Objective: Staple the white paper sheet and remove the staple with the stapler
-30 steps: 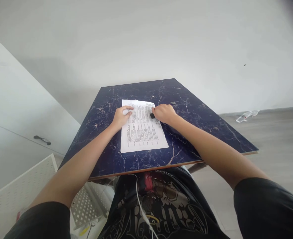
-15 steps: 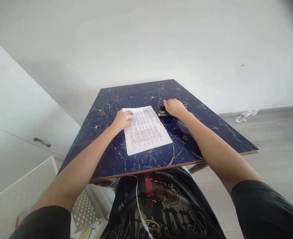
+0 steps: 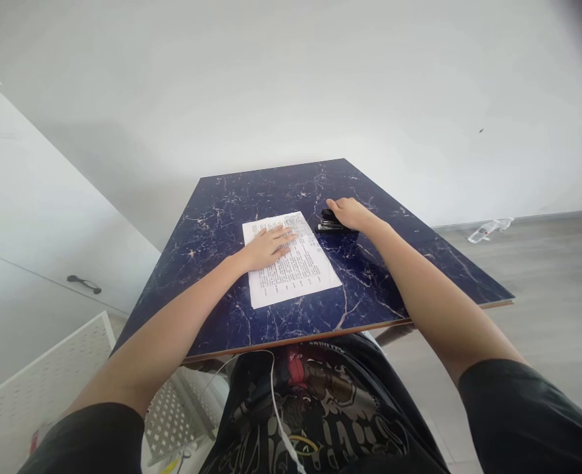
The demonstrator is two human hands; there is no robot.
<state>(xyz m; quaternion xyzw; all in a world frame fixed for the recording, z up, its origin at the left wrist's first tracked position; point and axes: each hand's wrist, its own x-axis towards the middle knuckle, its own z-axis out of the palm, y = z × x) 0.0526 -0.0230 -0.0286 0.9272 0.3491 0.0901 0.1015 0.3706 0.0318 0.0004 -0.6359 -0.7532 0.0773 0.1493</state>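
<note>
A printed white sheet of paper (image 3: 295, 266) lies on the dark blue marbled table (image 3: 380, 276). My left hand (image 3: 270, 247) rests flat on the sheet's upper part, fingers stretched out. Just right of the sheet's top corner sits a small black stapler (image 3: 328, 222). My right hand (image 3: 351, 212) lies over the stapler's right side, its fingers curled on it.
A white cabinet with a dark handle (image 3: 83, 283) stands at the left, a white perforated panel (image 3: 34, 388) below it. A crushed plastic bottle (image 3: 488, 229) lies on the grey floor by the wall at the right. The table's front edge is close to my body.
My right hand carried the stapler off the sheet and set it on the table to the right. The sheet has turned slightly. My left hand slid from the sheet's left edge onto its middle and flattened.
</note>
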